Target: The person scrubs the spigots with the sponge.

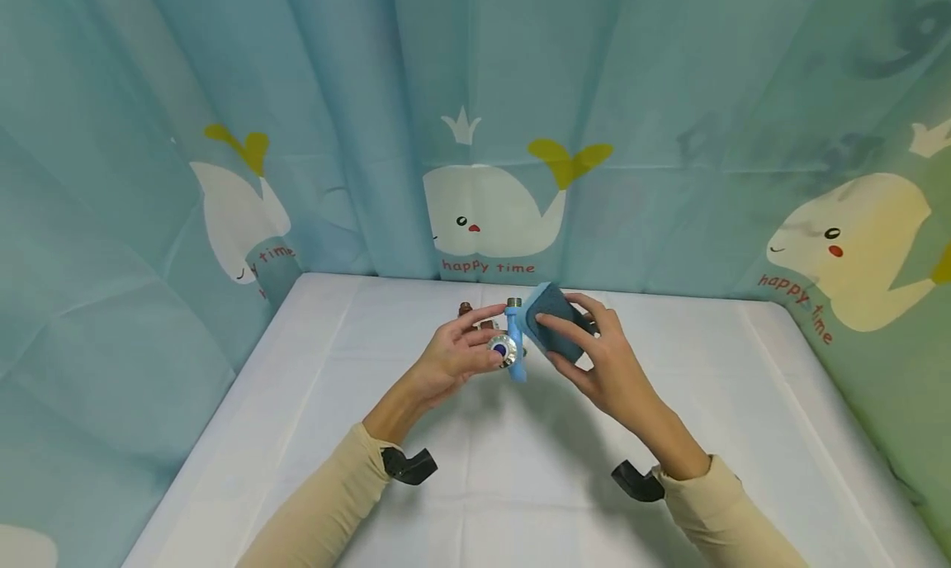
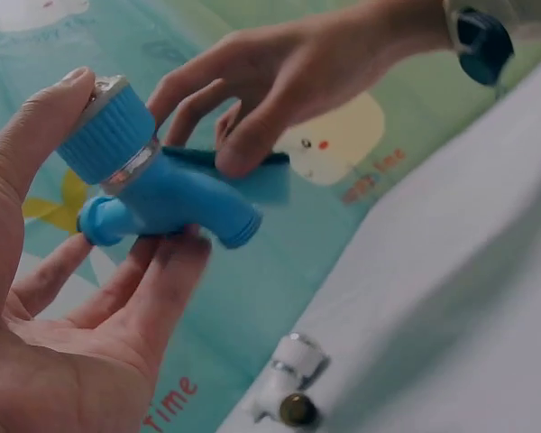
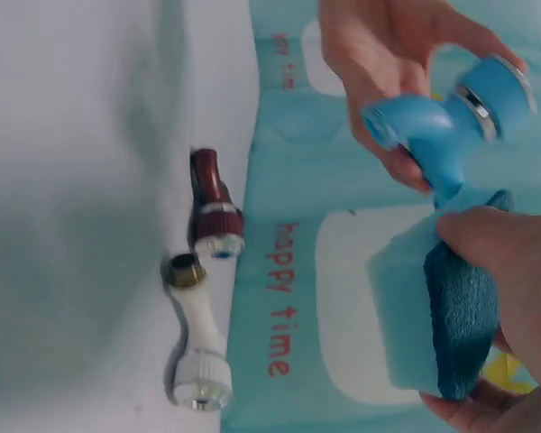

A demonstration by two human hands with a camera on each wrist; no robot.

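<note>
Sleeves, two: beige [image 1: 327, 502], at the lower edge of my head view, each with a black wrist mount [image 1: 409, 466] at the cuff.

Left hand [image 1: 453, 349]: centre of the frame, gripping; thumb on the knob, fingertips under the body.

Right hand [image 1: 612, 362]: right of centre, gripping a sponge between thumb and fingers.

Blue plastic tap [image 1: 516, 337]: centre of the frame, held off the table between the hands. I judge the two-ended hold steadies it while leaving the side toward the sponge exposed.

Two-layer sponge [image 1: 559, 324]: angled, pale layer toward the tap, dark scouring layer outward, presumably so the softer face meets the plastic. Contact, I cannot tell.

Brown tap [image 3: 218, 212] and white tap [image 3: 198, 334]: left of centre in my right wrist view, side by side on the white table [image 1: 461, 502], likely set aside. The left hand partly covers this area in the head view; the left wrist shows only the white one, but adds the blue tap's ribbed knob and spout.

Whale-print curtain [image 1: 357, 97]: across the upper frame, behind everything.
</note>
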